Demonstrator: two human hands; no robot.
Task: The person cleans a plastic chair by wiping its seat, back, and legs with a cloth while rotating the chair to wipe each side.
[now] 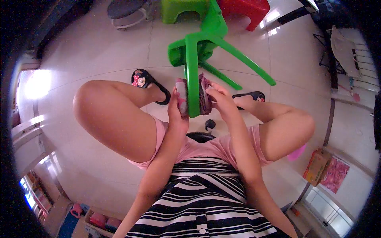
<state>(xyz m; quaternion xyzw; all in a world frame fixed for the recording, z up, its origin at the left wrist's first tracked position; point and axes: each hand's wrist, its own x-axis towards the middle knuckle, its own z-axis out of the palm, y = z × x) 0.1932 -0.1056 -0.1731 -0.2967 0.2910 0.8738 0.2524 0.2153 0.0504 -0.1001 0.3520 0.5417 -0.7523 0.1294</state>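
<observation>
A green plastic chair (193, 75) lies tipped over on the floor, one leg pointing toward me. Folded cloth, pinkish white on the left side and mauve on the right, flanks that leg; I cannot tell whether the cloth (204, 97) is one piece or two. From the left, my left hand (178, 113) presses the pale part against the leg. My right hand (220, 99) grips the mauve layers on the other side, fingers closed over their edge. The cloth partly hides the fingertips of my left hand.
Beyond the chair stand a green stool (184, 8), a red stool (250, 10) and a dark round seat on wheels (126, 8). My slippered feet are on the tiled floor (103, 63). At lower right are a cardboard box (317, 167) and shelving; at lower left, a bin of items (89, 226).
</observation>
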